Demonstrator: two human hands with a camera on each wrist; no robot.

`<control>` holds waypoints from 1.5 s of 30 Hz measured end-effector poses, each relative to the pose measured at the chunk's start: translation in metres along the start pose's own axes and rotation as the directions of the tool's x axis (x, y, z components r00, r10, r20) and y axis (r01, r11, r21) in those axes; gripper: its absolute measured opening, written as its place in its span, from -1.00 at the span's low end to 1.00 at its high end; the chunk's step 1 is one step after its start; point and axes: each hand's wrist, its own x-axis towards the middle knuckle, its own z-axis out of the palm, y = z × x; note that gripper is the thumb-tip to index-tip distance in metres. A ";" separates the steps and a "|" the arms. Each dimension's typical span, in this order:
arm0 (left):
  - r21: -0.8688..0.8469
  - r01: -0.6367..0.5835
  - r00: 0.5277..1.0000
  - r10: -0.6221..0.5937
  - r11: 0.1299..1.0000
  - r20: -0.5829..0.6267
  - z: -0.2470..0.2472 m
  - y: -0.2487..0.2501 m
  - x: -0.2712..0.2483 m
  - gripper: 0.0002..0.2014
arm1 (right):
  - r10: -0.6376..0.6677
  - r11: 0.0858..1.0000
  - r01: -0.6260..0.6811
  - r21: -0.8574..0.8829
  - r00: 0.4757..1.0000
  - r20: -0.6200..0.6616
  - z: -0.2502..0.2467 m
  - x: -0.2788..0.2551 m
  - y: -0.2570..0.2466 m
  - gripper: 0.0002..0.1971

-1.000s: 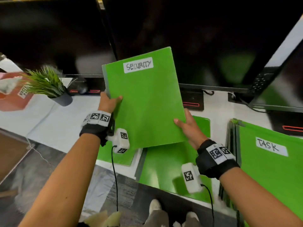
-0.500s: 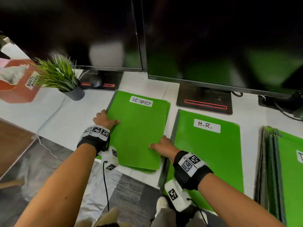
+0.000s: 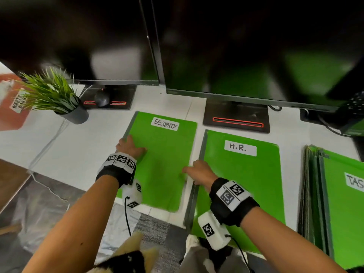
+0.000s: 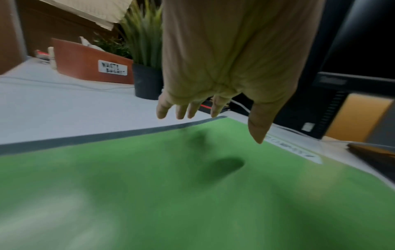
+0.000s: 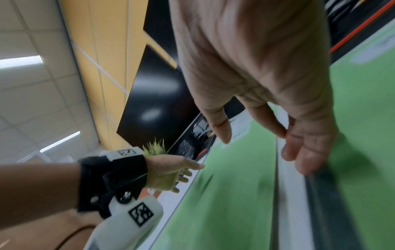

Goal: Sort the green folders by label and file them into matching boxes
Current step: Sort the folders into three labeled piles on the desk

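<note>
A green folder labelled SECURITY lies flat on the white desk, left of a green folder labelled H.R.. A stack of green folders labelled TASK stands at the far right. My left hand hovers at the SECURITY folder's grey spine edge; in the left wrist view its fingers hang straight above the folder, holding nothing. My right hand sits over the gap between the two folders. Its fingers lie loose by the H.R. folder's grey spine, thumb over the SECURITY folder.
Two dark monitors on stands fill the back of the desk. A potted plant and an orange-brown box with a label sit at the left. A black desk phone is at the right. The desk's front edge runs below my wrists.
Both hands brought the SECURITY folder down from mid-air and laid it flat on the desk. They have since loosened their grip and now hold nothing.
</note>
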 end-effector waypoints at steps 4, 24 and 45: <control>-0.071 -0.211 0.977 0.213 0.975 0.020 0.008 0.060 -0.023 -0.27 | -0.052 0.992 0.062 0.108 0.994 -0.091 -0.055 -0.023 0.008 -0.68; 0.035 -0.803 0.535 0.695 0.594 0.480 0.192 0.329 -0.244 -0.28 | 0.142 0.917 0.006 0.398 0.930 -0.340 -0.274 -0.126 0.215 -0.76; 0.110 -0.866 0.446 0.653 0.489 0.612 0.207 0.351 -0.281 -0.59 | -0.124 0.957 -0.013 -0.290 0.885 -0.448 -0.320 -0.114 0.265 -0.12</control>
